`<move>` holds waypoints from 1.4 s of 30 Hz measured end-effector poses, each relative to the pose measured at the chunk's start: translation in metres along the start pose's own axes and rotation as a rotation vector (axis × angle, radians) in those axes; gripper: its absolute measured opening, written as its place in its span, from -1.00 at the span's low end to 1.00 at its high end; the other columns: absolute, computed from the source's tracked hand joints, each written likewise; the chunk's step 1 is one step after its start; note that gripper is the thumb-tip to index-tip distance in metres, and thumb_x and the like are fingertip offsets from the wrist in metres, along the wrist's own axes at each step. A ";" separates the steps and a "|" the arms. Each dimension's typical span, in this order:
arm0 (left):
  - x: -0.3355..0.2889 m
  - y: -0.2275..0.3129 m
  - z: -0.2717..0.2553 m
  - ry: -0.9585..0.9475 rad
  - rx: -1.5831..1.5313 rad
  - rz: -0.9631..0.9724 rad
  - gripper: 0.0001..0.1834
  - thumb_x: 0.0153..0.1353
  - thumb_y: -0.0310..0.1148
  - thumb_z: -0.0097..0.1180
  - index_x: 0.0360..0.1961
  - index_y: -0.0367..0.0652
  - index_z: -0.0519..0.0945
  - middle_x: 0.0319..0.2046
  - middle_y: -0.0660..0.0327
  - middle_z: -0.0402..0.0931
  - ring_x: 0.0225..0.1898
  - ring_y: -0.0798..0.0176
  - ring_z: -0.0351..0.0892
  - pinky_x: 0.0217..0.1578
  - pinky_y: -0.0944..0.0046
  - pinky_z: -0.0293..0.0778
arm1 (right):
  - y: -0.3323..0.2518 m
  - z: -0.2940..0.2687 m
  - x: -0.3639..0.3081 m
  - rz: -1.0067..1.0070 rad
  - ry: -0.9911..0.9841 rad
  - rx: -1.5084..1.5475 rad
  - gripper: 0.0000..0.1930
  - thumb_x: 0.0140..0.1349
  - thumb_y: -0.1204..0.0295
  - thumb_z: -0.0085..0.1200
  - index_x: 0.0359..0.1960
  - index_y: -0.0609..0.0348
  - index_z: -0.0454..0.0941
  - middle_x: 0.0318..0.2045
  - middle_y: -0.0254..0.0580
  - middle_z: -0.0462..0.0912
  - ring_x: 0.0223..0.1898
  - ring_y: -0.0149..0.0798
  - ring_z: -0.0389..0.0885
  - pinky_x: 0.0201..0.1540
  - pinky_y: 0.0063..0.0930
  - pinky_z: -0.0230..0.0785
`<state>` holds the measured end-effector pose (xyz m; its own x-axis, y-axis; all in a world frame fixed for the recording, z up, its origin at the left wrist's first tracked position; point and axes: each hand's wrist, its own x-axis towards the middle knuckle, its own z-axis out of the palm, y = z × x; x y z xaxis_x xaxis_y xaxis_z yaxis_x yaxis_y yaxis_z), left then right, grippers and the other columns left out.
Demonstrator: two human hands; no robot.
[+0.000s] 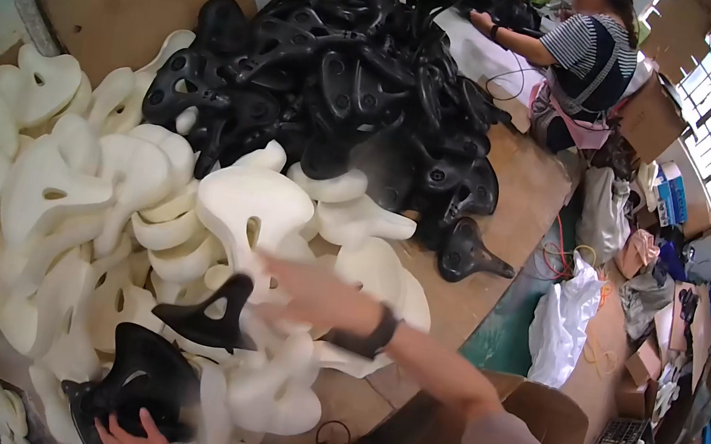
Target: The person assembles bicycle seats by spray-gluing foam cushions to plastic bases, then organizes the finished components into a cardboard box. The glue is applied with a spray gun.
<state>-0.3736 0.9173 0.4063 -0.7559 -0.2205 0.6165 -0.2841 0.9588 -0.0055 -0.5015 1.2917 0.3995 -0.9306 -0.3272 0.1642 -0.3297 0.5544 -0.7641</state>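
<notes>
My left hand (138, 442) is at the bottom edge, its fingers on a black bicycle saddle shell (145, 366) that it grips. My right hand (309, 295), with a dark wristband, reaches over the cream foam saddle pads and is smeared by motion. Its fingertips are beside a cream saddle pad (256, 204) with a slot in it; whether they touch it I cannot tell. Just left of and below that hand, another black saddle shell (211, 311) sits tilted over the pads. Many more cream pads (45, 201) are heaped to the left.
A tall heap of black saddle shells (334, 76) rises behind the pads on cardboard (529, 181). One shell (469, 253) lies apart at its right. An open carton (545, 417) stands by my right arm. Farther off, another person (587, 68) works at a white table (489, 55).
</notes>
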 end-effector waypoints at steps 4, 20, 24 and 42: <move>-0.005 -0.008 -0.004 -0.073 -0.156 -0.054 -0.29 0.32 0.26 0.13 0.02 -0.28 0.59 0.20 -0.24 0.41 0.19 -0.30 0.41 0.18 -0.31 0.31 | 0.124 -0.091 -0.005 0.374 0.106 -0.448 -0.24 0.18 -0.03 0.25 0.25 0.35 0.46 -0.11 0.20 0.69 -0.06 0.17 0.67 0.03 -0.13 0.50; 0.002 0.000 -0.055 -0.131 -0.196 -0.122 -0.60 0.39 -0.15 0.24 0.01 -0.28 0.58 -0.15 0.02 0.58 -0.19 0.02 0.59 -0.19 0.12 0.57 | 0.373 -0.181 -0.149 1.137 0.904 -0.610 -0.48 0.17 0.13 0.20 0.06 0.24 0.57 -0.03 0.25 0.66 0.09 0.20 0.59 0.13 -0.02 0.46; 0.000 -0.003 -0.015 -0.183 -0.324 -0.045 -0.64 0.39 -0.20 0.24 -0.01 -0.29 0.59 -0.16 0.01 0.59 -0.21 0.04 0.59 -0.20 0.12 0.56 | 0.430 -0.213 -0.368 1.044 0.660 -1.051 -0.47 0.19 0.02 0.20 -0.10 0.34 0.64 -0.33 0.19 0.72 -0.42 0.08 0.73 -0.30 -0.03 0.57; 0.005 0.029 -0.049 -0.258 -0.497 -0.180 -0.69 0.37 -0.30 0.26 0.00 -0.30 0.59 -0.15 0.05 0.56 -0.25 0.15 0.55 -0.24 0.23 0.53 | 0.410 -0.082 -0.280 0.966 2.119 0.755 -0.42 0.28 0.06 0.22 0.11 0.34 0.55 0.07 0.04 0.63 -0.01 0.01 0.66 0.07 0.00 0.54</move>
<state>-0.3566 0.9526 0.4478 -0.8583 -0.3647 0.3610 -0.1582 0.8573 0.4899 -0.3893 1.6733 0.0910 0.2667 0.8566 -0.4416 -0.2610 -0.3769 -0.8887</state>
